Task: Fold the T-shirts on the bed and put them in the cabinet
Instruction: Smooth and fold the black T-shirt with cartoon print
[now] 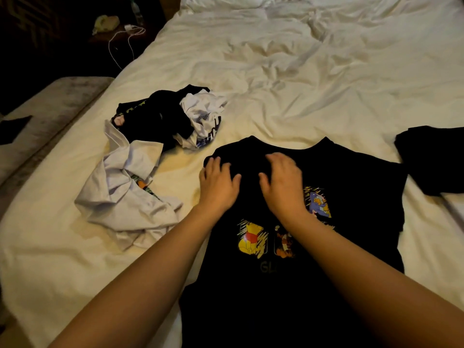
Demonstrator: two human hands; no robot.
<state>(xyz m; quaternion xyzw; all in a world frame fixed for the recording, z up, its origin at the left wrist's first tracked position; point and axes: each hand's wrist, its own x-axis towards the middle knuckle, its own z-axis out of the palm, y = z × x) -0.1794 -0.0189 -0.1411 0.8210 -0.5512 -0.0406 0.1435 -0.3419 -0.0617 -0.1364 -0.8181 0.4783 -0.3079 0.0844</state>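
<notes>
A black T-shirt [351, 177] with cartoon bear prints lies spread face up on the white bed [276, 84], collar pointing away from me. My left hand [217, 183] rests palm down on its left shoulder, where the sleeve is tucked in. My right hand [283, 183] presses flat on the chest just below the collar. Neither hand grips the cloth. To the left lies a crumpled white T-shirt [120, 197], and behind it a heap of black and white T-shirts [173, 119]. The cabinet is not in view.
Another black garment [434, 159] lies at the bed's right edge. A pale bench [37, 116] runs along the bed's left side. At the far left a dark nightstand [118, 33] holds a white charger cable and a bottle. Pillows lie at the top.
</notes>
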